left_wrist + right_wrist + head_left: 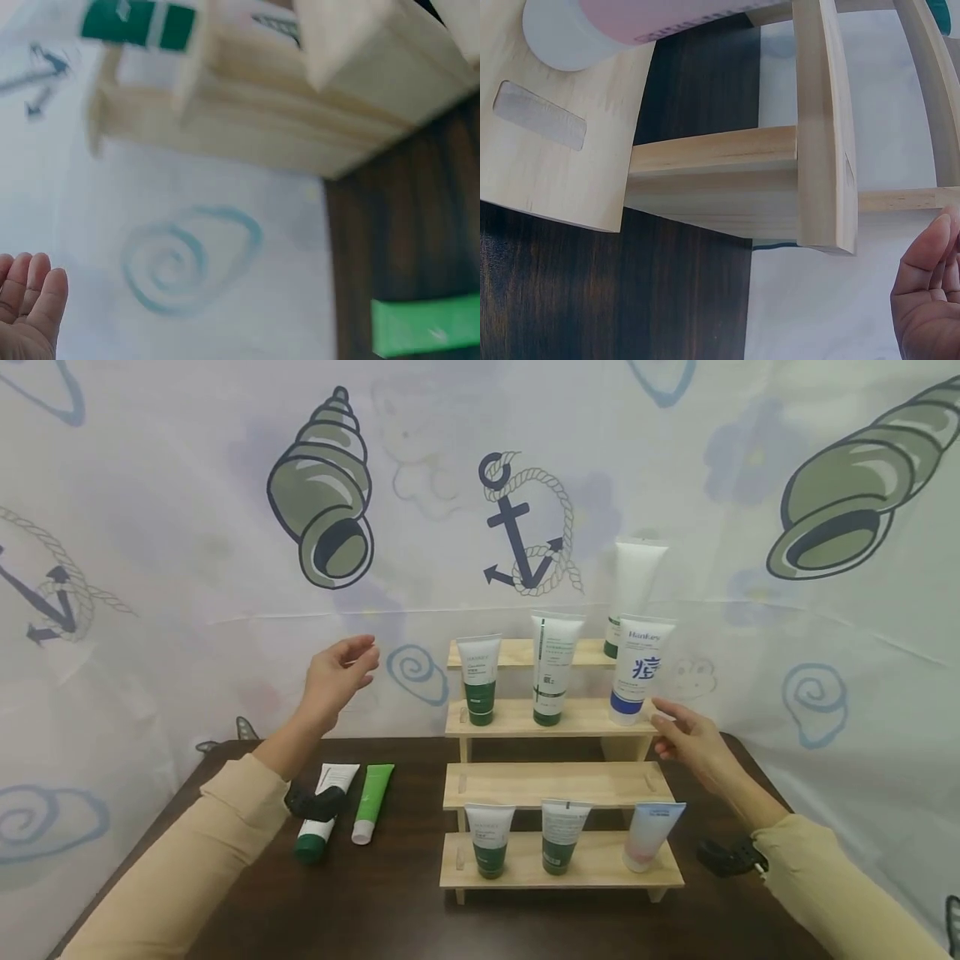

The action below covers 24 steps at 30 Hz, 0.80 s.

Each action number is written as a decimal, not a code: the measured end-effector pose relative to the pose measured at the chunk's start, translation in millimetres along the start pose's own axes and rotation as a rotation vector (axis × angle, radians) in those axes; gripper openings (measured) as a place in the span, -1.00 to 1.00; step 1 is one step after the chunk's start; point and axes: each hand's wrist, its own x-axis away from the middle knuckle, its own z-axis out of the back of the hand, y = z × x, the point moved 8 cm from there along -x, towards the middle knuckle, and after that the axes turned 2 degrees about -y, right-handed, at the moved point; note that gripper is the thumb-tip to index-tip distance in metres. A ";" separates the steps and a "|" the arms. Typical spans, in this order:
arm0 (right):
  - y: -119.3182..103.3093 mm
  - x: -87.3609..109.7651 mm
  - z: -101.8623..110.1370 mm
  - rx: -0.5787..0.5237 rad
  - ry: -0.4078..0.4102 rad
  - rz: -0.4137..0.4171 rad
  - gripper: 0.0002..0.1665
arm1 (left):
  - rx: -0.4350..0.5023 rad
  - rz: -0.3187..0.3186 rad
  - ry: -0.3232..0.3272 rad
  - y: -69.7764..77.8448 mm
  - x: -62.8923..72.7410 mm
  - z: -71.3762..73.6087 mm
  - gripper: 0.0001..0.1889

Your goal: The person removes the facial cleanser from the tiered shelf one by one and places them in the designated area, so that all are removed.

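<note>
My left hand [339, 678] is raised in the air left of the wooden tiered rack [558, 785], fingers loosely bent, holding nothing. At the rack's right side my right hand [693, 745] is beside the end of the second shelf from the top. Its fingertips come close to the foot of a white tube with a blue band [641, 660], which stands upright on its cap. Left of that tube, a tall white-and-green tube [557, 664] and a shorter white-and-green tube [480, 677] share the shelf. In the right wrist view, the right thumb and fingers [930, 289] are partly bent.
A large white tube [636, 581] stands on the top shelf. The bottom shelf bears two small white-and-green tubes [491, 839] [564, 835] and a blue-and-pink tube [651, 835]. On the dark table, a green tube [372, 802] and a white tube with green cap [311, 843] lie left.
</note>
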 end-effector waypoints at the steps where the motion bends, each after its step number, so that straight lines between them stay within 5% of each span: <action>1: 0.4 -0.1 -0.1 0.002 -0.003 -0.001 -0.28 | 0.016 -0.014 -0.004 9.9 -2.3 -3.6 -0.48; 10: 2.8 -2.2 0.5 -0.013 0.006 -0.016 -0.28 | 0.091 -0.099 -0.037 83.9 -14.5 -41.6 -0.51; 24: 4.3 -10.3 1.9 -0.019 0.003 -0.016 -0.30 | 0.177 -0.202 -0.121 157.1 -24.6 -104.4 -0.53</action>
